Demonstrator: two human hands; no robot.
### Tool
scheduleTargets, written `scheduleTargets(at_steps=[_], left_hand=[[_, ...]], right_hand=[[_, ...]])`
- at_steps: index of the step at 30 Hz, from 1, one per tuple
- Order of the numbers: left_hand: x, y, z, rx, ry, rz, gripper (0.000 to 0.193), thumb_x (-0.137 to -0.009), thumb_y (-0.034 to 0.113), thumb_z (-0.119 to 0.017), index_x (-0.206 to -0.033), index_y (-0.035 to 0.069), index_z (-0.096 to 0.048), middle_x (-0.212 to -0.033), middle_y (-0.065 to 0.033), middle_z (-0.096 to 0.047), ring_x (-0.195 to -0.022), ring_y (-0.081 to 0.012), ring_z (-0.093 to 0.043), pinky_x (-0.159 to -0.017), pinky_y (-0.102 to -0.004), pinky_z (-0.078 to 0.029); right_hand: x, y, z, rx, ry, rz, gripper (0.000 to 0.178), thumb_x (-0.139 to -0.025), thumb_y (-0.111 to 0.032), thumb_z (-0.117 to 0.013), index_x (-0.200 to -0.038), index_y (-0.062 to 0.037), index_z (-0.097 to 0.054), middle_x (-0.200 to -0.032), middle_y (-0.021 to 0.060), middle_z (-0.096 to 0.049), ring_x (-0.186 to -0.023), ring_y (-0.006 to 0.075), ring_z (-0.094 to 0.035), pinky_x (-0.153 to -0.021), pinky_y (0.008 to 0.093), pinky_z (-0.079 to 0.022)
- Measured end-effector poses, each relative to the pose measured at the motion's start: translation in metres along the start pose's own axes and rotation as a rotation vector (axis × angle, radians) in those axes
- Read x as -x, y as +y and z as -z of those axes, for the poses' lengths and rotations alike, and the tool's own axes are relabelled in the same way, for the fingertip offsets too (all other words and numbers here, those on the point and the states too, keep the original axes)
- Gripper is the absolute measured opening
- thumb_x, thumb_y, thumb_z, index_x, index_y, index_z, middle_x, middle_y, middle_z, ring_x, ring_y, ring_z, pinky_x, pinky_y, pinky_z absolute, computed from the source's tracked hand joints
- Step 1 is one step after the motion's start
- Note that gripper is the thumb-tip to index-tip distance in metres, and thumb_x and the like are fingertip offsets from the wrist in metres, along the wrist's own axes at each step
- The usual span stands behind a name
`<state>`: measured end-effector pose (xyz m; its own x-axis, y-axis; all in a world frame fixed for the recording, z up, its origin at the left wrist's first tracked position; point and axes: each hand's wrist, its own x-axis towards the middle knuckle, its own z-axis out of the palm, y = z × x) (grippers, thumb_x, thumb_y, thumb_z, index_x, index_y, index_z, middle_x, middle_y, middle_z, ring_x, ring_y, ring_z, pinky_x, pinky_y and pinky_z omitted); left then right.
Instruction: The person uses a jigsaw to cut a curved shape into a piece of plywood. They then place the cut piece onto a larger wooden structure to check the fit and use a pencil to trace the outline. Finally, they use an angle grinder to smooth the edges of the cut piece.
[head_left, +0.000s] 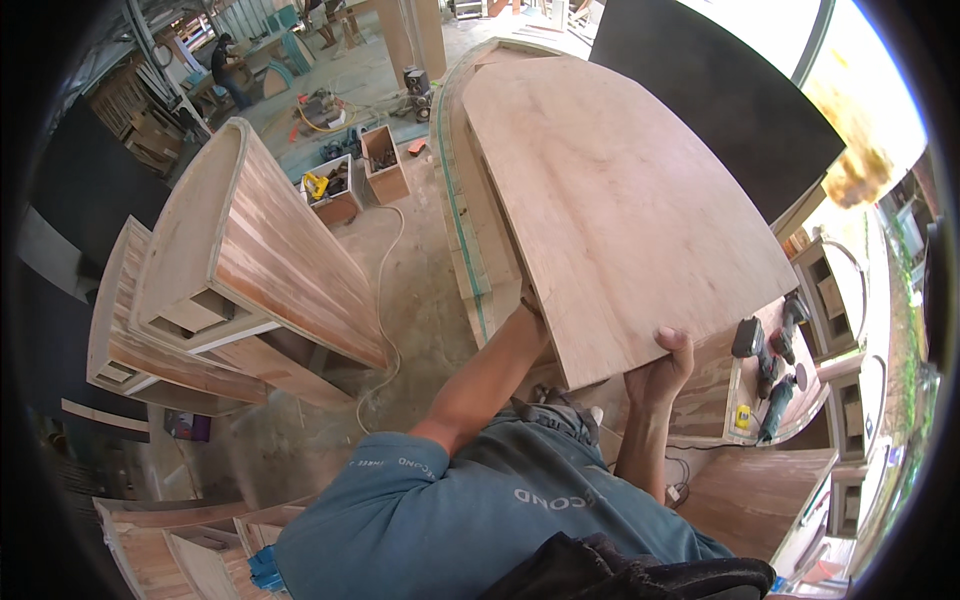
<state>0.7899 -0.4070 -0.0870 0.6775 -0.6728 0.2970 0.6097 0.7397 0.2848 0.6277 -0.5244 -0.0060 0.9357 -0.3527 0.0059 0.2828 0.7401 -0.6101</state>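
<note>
A large, pale plywood panel (620, 200) with a curved far side lies in front of me, over a long curved wooden frame (465, 235) with a green strip along its edge. At the panel's near edge, my right hand (672, 362) is closed on it, thumb on the top face and the other fingers out of sight below. My left hand (531, 302) reaches to the panel's left edge and goes in beneath it. Its fingers are hidden, so their grip does not show.
Tall curved wooden cabinets (270, 250) stand at left. Beyond them are tool boxes (385, 165) and a cable (392, 300) on the floor. Power tools (775, 350) lie on a wooden piece at right. A dark board (710, 90) rises behind the panel. A person (228, 72) works far off.
</note>
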Motion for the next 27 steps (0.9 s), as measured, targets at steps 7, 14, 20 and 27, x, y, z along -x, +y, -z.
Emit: scheduleTargets(at_steps=[7,14,20,27], left_hand=[[-0.021,0.003,0.008,-0.022,0.060,-0.034,0.074,-0.106,0.061,-0.031,-0.156,0.007,-0.033,-0.151,-0.0164,-0.049,-0.135,-0.0327,-0.053,-0.105,-0.0541,-0.052],[-0.032,0.000,0.014,-0.066,0.151,-0.074,0.072,-0.107,0.058,-0.031,-0.155,0.005,-0.034,-0.151,-0.0171,-0.049,-0.135,-0.0339,-0.054,-0.105,-0.0548,-0.052],[-0.024,-0.002,0.012,-0.130,0.286,-0.107,0.070,-0.107,0.056,-0.030,-0.155,0.004,-0.034,-0.150,-0.0177,-0.050,-0.134,-0.0351,-0.054,-0.106,-0.0553,-0.051],[0.028,-0.025,-0.016,-0.312,0.638,-0.072,0.068,-0.108,0.053,-0.030,-0.154,0.003,-0.035,-0.150,-0.0184,-0.050,-0.133,-0.0364,-0.054,-0.106,-0.0560,-0.051]], right_hand=[[-0.040,0.009,0.021,0.043,-0.020,-0.056,0.065,-0.082,-0.017,-0.056,-0.139,0.0106,-0.045,-0.136,0.0217,-0.057,-0.128,0.0331,-0.057,-0.110,0.0458,-0.047],[-0.065,0.016,0.024,-0.004,-0.036,-0.120,0.069,-0.082,-0.014,-0.057,-0.144,0.0100,-0.039,-0.139,0.0218,-0.054,-0.132,0.0342,-0.053,-0.113,0.0471,-0.043],[-0.074,0.030,0.029,-0.042,-0.051,-0.121,0.071,-0.083,-0.015,-0.058,-0.146,0.0078,-0.036,-0.142,0.0212,-0.051,-0.134,0.0344,-0.051,-0.114,0.0472,-0.042],[-0.077,0.026,0.052,0.121,0.002,-0.223,0.074,-0.088,-0.023,-0.063,-0.149,0.0052,-0.033,-0.141,0.0206,-0.049,-0.134,0.0323,-0.050,-0.111,0.0468,-0.043]])
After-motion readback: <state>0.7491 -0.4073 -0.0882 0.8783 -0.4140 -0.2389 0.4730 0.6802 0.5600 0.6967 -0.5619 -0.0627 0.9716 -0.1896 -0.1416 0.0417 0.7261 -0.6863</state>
